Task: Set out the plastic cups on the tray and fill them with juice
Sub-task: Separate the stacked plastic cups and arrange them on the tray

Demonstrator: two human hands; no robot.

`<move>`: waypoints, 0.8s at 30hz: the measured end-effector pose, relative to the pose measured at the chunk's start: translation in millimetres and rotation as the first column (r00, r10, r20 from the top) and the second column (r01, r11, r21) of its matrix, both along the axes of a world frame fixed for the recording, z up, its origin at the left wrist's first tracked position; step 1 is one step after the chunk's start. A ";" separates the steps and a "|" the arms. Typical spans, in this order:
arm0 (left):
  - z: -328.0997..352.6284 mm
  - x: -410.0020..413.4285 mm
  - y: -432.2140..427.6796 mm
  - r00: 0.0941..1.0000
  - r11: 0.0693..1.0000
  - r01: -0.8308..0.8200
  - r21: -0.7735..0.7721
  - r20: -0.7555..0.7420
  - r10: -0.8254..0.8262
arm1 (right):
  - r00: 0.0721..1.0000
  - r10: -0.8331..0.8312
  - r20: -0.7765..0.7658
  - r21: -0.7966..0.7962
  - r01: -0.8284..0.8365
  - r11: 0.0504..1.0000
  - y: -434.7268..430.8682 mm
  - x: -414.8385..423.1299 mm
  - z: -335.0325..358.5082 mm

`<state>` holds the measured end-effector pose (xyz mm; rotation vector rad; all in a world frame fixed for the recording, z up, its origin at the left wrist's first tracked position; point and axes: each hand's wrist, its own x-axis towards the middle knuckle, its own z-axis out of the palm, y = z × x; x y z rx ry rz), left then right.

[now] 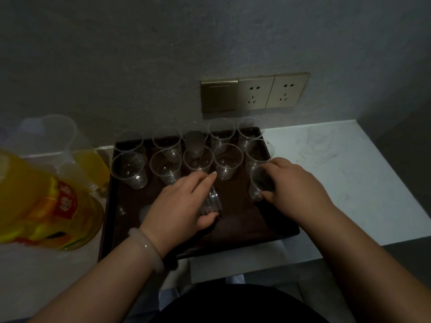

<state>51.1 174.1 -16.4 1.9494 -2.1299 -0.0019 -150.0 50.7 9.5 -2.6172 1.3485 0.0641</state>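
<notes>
Item: dark brown rectangular tray (pixel 245 220) on white countertop (pixel 349 171), w/ clear plastic cups (pixel 165 165) upright in 2 rows across its far half. Left hand (pixel 184 201), pale bangle (pixel 147 250) at wrist, has fingers & thumb curled round a loose clear cup (pixel 211 201) over tray ctr. Right hand (pixel 296 185) grips a second clear cup (pixel 258 183) at tray's right side, just near of the rows. Left of tray: orange juice bottle w/ yellow-red label (pixel 35 201) near, clear plastic jug of yellow juice (pixel 70 155) far.
</notes>
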 end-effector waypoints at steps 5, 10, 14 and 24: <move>-1.0 1.0 0.2 1.000 1.000 -0.016 -0.004 -0.019 0.016 | 0.998 -0.043 0.045 0.019 0.042 0.999 0.1 0.1 -2.4; -1.2 2.2 0.8 0.999 1.000 -0.010 -0.021 -0.049 0.009 | 0.994 -0.086 0.072 0.052 0.082 0.995 1.5 -0.1 -4.1; -1.4 4.1 2.3 0.999 1.000 0.004 -0.025 -0.048 -0.006 | 0.989 -0.114 0.095 0.081 0.106 0.991 0.8 -1.4 -2.2; 0.5 8.1 1.5 0.995 1.000 -0.005 -0.027 -0.095 0.002 | 0.931 0.064 0.360 -0.001 -0.069 0.998 27.1 25.8 18.2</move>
